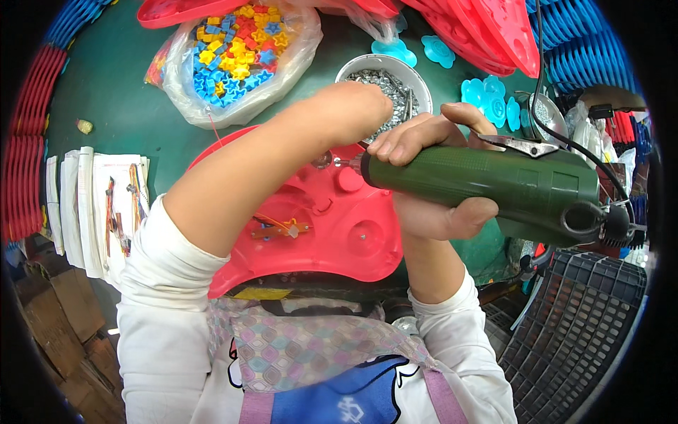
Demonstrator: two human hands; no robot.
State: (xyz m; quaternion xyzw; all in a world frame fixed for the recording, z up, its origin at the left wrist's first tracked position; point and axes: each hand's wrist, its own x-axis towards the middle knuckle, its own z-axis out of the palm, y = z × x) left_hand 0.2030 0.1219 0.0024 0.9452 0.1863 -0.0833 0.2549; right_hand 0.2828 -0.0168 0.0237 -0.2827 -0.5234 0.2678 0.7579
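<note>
My right hand (434, 159) is wrapped round a green electric screwdriver (487, 182), which lies almost level with its bit end to the left. Under that end sits a red plastic shell (332, 254) with moulded rings and posts. Inside the shell are a small orange circuit board (282, 230) and thin wires. My left hand (357, 112) is curled closed at the near left rim of a white bowl (424, 88) of small metal screws (402, 92). Its fingers are folded under, and whatever they hold is hidden.
A plastic bag (304, 42) of star-shaped pieces stands at the back. Turquoise flower-shaped parts (487, 99) and stacked red shells (487, 35) lie back right. White sheets with wired parts (116, 184) are on the left. A black cable (540, 63) hangs beside the screwdriver; a dark crate (583, 318) stands lower right.
</note>
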